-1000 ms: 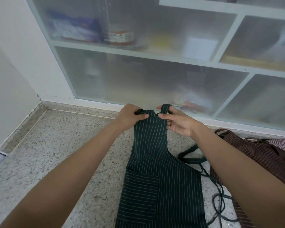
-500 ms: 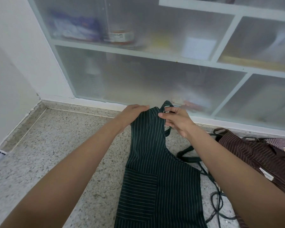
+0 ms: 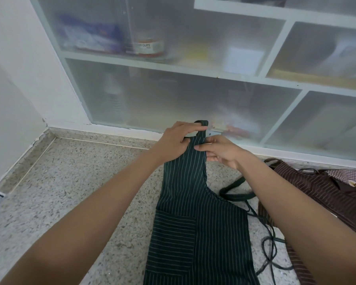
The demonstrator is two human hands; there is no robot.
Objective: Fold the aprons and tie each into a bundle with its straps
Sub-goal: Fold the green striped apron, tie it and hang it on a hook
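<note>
A dark green pinstriped apron (image 3: 199, 229) lies folded lengthwise on the speckled stone counter (image 3: 74, 194), bib end away from me, a pocket showing on its left half. My left hand (image 3: 176, 141) grips the top left of the bib and the neck strap loop (image 3: 201, 128), which sticks up between my hands. My right hand (image 3: 218, 151) pinches the bib's top right edge with thumb on the cloth. The apron's dark waist straps (image 3: 265, 229) trail loose on the counter to the right.
A brown striped apron (image 3: 317, 194) lies heaped at the right, with a checked cloth (image 3: 345, 174) behind it. A frosted-glass cabinet (image 3: 173, 95) with white shelves stands at the counter's back. A white wall (image 3: 10, 99) closes the left side.
Both hands have drawn closer together at the top of the bib. The neck strap loop now stands up between them, and the left hand has moved onto it.
</note>
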